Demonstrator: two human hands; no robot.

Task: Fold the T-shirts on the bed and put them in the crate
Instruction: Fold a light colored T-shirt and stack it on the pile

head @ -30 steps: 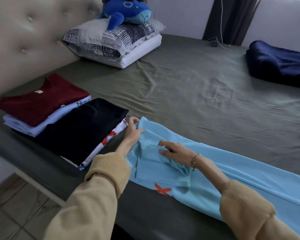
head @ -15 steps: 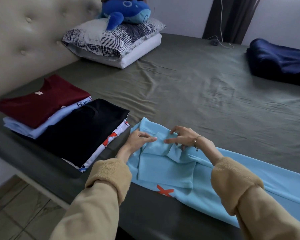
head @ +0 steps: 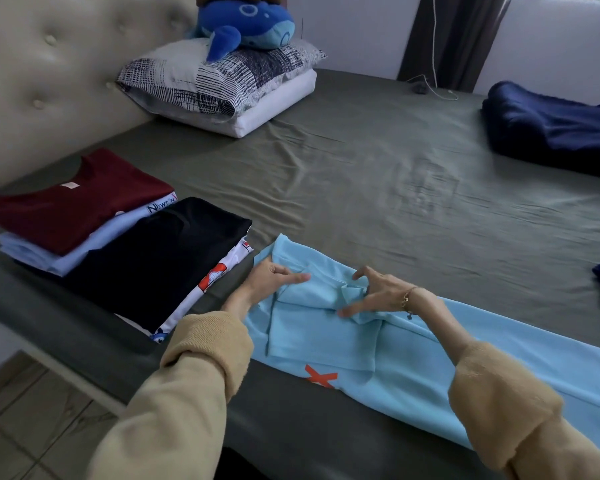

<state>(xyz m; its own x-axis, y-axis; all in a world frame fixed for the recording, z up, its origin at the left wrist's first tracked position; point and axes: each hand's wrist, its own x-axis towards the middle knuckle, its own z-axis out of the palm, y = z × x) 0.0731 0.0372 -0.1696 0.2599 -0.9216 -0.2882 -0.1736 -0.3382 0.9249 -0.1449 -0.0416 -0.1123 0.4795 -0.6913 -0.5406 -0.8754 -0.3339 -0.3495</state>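
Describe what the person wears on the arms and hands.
Both arms are in tan, fuzzy knit sleeves with thick rolled cuffs: the left sleeve and the right sleeve. The right wrist carries a thin gold bracelet with a small dark charm. The left hand and right hand are bare, without gloves; no rings show.

Light blue T-shirt (head: 413, 355) is looking like smooth matt knit. Bed sheet (head: 378, 188) is showing creased matt cloth. Headboard (head: 49, 64) is reading as tufted leatherette
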